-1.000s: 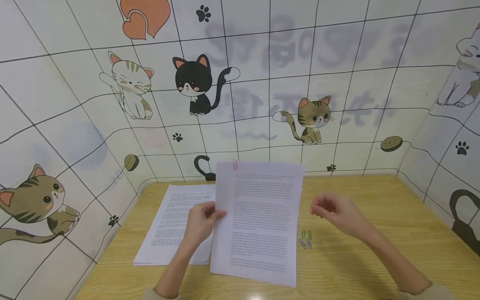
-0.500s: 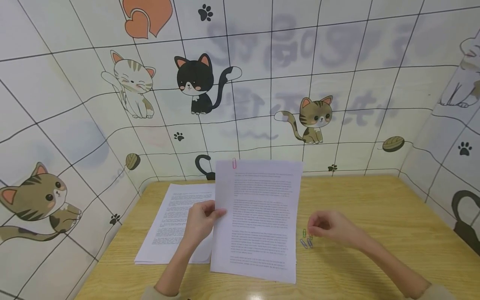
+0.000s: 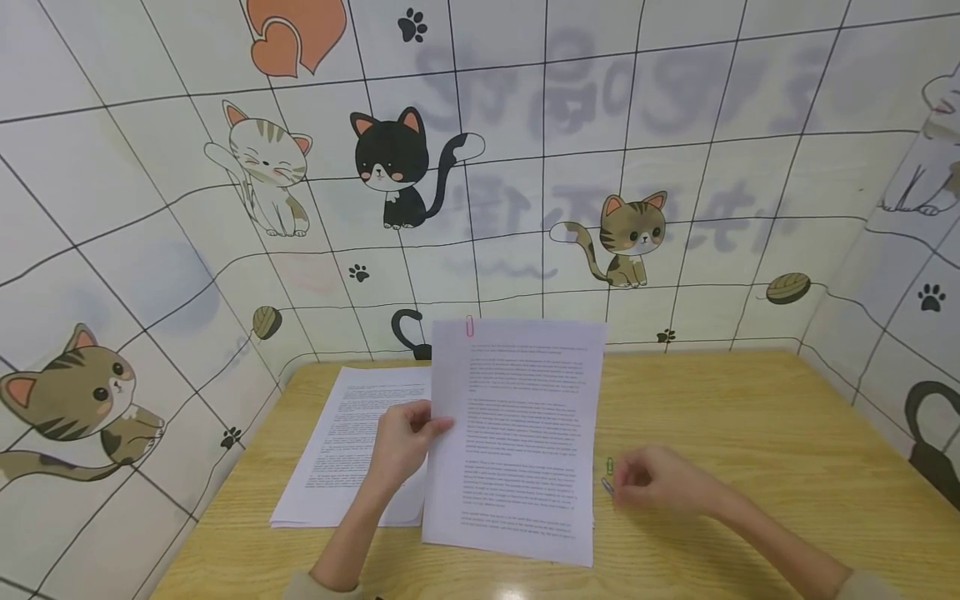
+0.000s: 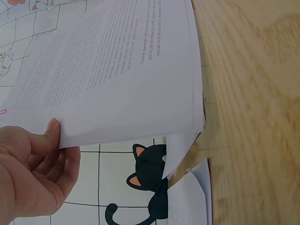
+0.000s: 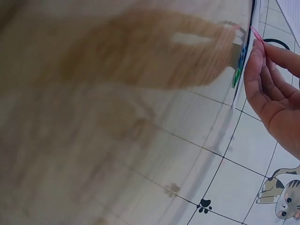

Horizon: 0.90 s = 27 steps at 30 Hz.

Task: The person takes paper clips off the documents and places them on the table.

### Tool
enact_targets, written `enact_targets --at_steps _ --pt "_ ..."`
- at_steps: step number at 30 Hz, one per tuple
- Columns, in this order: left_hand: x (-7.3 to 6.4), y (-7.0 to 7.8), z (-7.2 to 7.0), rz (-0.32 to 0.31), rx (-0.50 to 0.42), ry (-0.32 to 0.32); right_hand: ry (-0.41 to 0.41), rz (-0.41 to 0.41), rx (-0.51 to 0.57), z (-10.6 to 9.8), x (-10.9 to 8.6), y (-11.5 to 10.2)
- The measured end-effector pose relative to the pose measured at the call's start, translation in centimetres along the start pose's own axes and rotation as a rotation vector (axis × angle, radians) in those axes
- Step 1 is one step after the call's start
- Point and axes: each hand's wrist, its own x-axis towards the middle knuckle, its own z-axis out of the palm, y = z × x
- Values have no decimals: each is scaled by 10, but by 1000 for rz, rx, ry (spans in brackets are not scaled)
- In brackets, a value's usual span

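My left hand point(image 3: 405, 442) pinches the left edge of several printed sheets point(image 3: 517, 442), held nearly upright, thumb in front. A pink paper clip point(image 3: 470, 326) sits on their top edge near the left corner. In the left wrist view the thumb of the left hand point(image 4: 40, 171) presses on the margin of the sheets point(image 4: 126, 103). My right hand point(image 3: 663, 482), low over the table to the right of the sheets, pinches another pink paper clip point(image 5: 256, 34) between thumb and forefinger, clear in the right wrist view. Beside it lie a green paper clip point(image 3: 610, 466) and a purple paper clip point(image 3: 607, 485); the hand covers others.
A stack of printed paper point(image 3: 337, 450) lies on the left part of the wooden table point(image 3: 750, 433), partly behind my left hand and the raised sheets. Behind the table stands a wall point(image 3: 510, 267) with cat drawings and a grid; side walls close in left and right.
My right hand has come down from beside the raised sheets to the loose paper clips, now hiding some of them. The left hand and its sheets have stayed nearly still.
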Motion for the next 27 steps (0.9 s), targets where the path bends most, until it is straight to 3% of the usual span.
enact_targets --at_steps 14,23,27 --pt "-1 3 -1 -17 6 -3 -25 -7 24 6 1 3" --pt "-1 2 -1 -13 0 -4 41 38 -116 -4 -2 -2" --pt "-2 2 -1 -8 -13 -4 60 42 -112 -8 -3 -5"
